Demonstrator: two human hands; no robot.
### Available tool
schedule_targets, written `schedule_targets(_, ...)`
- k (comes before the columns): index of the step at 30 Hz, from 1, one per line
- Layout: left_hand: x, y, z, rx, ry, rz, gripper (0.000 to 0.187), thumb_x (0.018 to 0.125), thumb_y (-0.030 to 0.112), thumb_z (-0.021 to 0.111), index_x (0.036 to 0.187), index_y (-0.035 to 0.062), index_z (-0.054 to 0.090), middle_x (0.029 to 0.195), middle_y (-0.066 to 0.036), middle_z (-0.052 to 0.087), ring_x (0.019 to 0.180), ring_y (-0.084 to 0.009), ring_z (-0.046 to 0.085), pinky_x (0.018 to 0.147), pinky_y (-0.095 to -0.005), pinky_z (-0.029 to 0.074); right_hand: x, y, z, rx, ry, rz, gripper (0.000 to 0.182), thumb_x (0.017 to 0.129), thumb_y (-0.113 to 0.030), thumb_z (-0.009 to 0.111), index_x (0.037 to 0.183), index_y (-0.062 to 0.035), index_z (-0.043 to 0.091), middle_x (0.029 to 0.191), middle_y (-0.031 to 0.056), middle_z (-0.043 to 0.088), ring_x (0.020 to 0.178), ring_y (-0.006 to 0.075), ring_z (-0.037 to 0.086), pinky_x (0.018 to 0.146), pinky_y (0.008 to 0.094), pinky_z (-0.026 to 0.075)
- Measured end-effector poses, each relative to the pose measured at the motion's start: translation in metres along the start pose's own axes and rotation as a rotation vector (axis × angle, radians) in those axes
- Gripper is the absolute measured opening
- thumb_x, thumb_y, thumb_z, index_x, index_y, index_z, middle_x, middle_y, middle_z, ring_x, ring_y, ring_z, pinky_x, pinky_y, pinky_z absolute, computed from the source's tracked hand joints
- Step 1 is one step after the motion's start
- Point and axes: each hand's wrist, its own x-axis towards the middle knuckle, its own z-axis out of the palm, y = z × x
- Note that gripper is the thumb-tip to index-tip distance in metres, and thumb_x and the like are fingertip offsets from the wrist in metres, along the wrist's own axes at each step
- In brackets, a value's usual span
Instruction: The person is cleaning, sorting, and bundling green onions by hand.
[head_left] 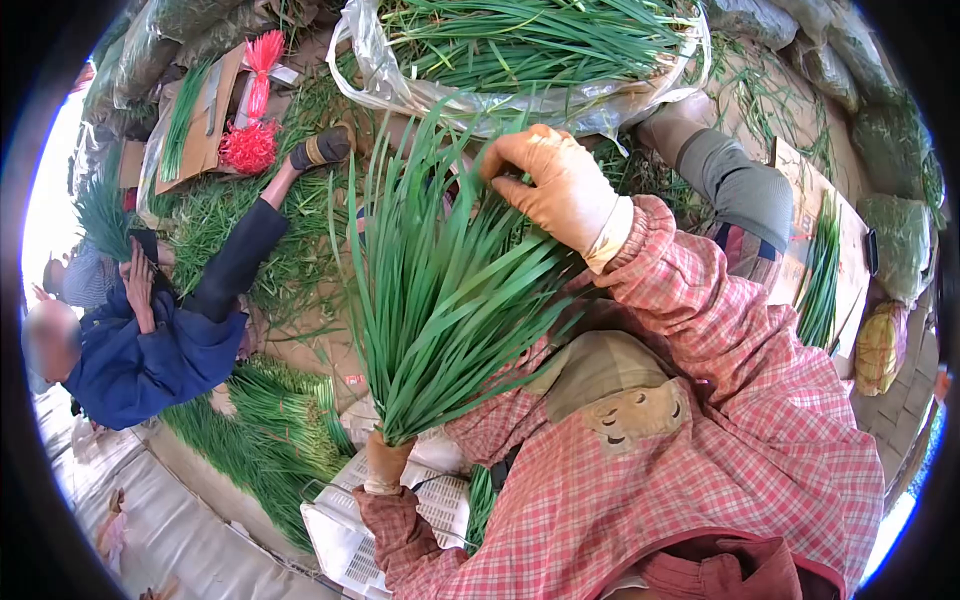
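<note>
A large bundle of long green leaves (430,310) fans upward and to the right in front of me. My left hand (387,462), in a tan glove, is closed around its narrow lower end. Over the bundle's upper right edge is my right hand (555,185), also gloved, with fingers bent and thumb and fingertips close together beside the leaves. What those fingertips pinch, if anything, is too small to tell. Both my sleeves are red plaid.
A plastic-lined container (350,75) of leaves stands at the top. At left, a co-worker in blue (150,365) holds another bundle (105,210). Red ties (250,145) lie on cardboard (222,110). A white basket (345,535) is below; bundled leaves (265,425) lie beside it.
</note>
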Motion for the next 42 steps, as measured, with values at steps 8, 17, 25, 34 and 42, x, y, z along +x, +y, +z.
schedule_targets(8, 0.005, 0.006, -0.001, 0.001, -0.044, 0.038, 0.028, 0.069, 0.002, 0.065, 0.096, 0.0018, 0.059, 0.084, -0.005, 0.064, 0.075, -0.0132, 0.057, 0.068, -0.0273, 0.045, -0.007, 0.003, -0.006, 0.046, -0.058, 0.06, 0.015, 0.068, -0.008, 0.065, 0.081, -0.0105, 0.059, 0.079, 0.0067, 0.057, 0.08, 0.0252, 0.053, 0.073, 0.0343, 0.04)
schedule_targets(17, 0.004, -0.001, -0.002, -0.02, -0.018, -0.048, 0.034, 0.065, -0.003, 0.065, 0.097, 0.0016, 0.059, 0.084, -0.001, 0.062, 0.071, -0.0106, 0.055, 0.062, -0.0244, 0.044, -0.014, 0.005, -0.007, -0.345, -0.022, -0.096, 0.022, 0.067, -0.02, 0.065, 0.088, -0.0154, 0.06, 0.086, 0.0042, 0.054, 0.087, 0.0261, 0.049, 0.075, 0.0384, 0.038)
schedule_targets(25, 0.004, -0.003, -0.006, 0.049, -0.056, -0.044, 0.028, 0.069, 0.002, 0.067, 0.095, 0.0014, 0.059, 0.083, -0.004, 0.064, 0.073, -0.0111, 0.056, 0.068, -0.0264, 0.045, -0.004, 0.008, -0.006, 0.34, -0.293, 0.205, 0.022, 0.071, -0.017, 0.066, 0.089, -0.0057, 0.061, 0.071, 0.0075, 0.057, 0.067, 0.0179, 0.054, 0.063, 0.0295, 0.044)
schedule_targets(34, 0.001, 0.008, -0.001, 0.055, 0.026, -0.037, 0.02, 0.067, 0.002, 0.065, 0.087, 0.0006, 0.062, 0.073, -0.002, 0.061, 0.06, -0.0108, 0.053, 0.055, -0.0249, 0.043, -0.007, 0.009, 0.008, 0.651, -0.329, 0.403, 0.013, 0.075, -0.012, 0.065, 0.082, -0.0016, 0.062, 0.072, 0.0016, 0.06, 0.066, 0.0076, 0.053, 0.062, 0.0225, 0.044)
schedule_targets(42, -0.015, 0.021, 0.007, 0.255, 0.114, 0.12, 0.03, 0.07, 0.009, 0.069, 0.097, 0.0022, 0.059, 0.082, -0.01, 0.064, 0.071, -0.0174, 0.06, 0.064, -0.0297, 0.046, -0.034, 0.0, 0.004, 0.099, -0.141, -0.149, 0.007, 0.069, -0.01, 0.062, 0.071, -0.0087, 0.056, 0.069, 0.0041, 0.053, 0.072, 0.0235, 0.051, 0.066, 0.0337, 0.039)
